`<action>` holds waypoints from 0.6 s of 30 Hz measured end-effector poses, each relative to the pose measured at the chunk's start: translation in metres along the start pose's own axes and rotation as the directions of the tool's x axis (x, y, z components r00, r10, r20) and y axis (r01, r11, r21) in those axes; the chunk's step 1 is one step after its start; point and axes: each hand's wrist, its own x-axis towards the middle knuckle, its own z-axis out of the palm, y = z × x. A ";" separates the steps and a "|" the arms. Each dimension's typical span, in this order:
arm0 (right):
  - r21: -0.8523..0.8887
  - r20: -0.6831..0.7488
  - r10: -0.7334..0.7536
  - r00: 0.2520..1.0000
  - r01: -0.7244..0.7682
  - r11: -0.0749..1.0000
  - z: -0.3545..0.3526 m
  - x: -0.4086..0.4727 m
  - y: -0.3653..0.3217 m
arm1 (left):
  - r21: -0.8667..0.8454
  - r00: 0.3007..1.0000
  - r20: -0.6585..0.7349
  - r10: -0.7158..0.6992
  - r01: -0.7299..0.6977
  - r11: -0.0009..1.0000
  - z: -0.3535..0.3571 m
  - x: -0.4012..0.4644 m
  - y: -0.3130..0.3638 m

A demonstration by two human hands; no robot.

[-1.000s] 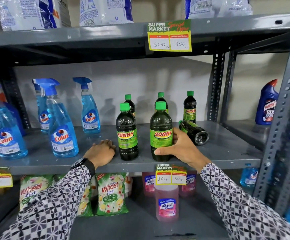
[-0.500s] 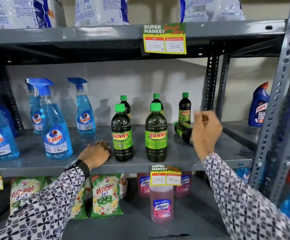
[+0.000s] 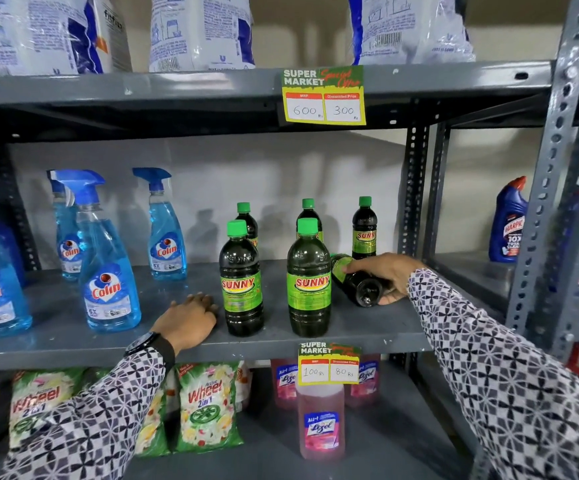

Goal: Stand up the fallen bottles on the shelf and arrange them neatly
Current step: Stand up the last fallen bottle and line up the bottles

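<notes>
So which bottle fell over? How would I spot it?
Look at the middle grey shelf, right end, among the dark Sunny bottles. The fallen bottle lies under the right hand; it alone is on its side, base toward you.

Matt metal shelf (image 3: 367,327); glossy plastic bottles (image 3: 308,282)

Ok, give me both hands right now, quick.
Left hand: resting palm down on the shelf, holding nothing.
Right hand: wrapped over the fallen Sunny bottle, which lies on its side.
</notes>
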 end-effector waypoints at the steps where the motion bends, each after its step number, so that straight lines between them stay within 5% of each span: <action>1: -0.008 -0.012 -0.009 1.000 0.009 1.000 0.003 -0.002 -0.003 | 0.008 1.000 0.001 0.003 -0.003 1.000 0.000 0.000 0.000; 7: 0.222 -0.193 -0.183 0.964 0.225 0.949 0.015 -0.008 -0.001 | 0.000 1.000 -0.004 0.001 -0.001 1.000 -0.001 -0.001 0.001; 11: 0.233 -0.409 -0.363 0.837 0.480 0.846 0.029 -0.012 0.007 | -0.017 1.000 -0.008 -0.010 0.010 1.000 0.000 0.000 0.000; 14: 0.182 -0.492 -0.390 0.778 0.531 0.828 0.035 -0.013 0.012 | -0.019 1.000 -0.005 -0.011 0.011 1.000 0.000 0.000 -0.001; 18: 0.167 -0.470 -0.402 0.786 0.526 0.834 0.039 -0.003 0.027 | 0.008 1.000 0.006 -0.009 0.009 1.000 0.000 0.001 -0.001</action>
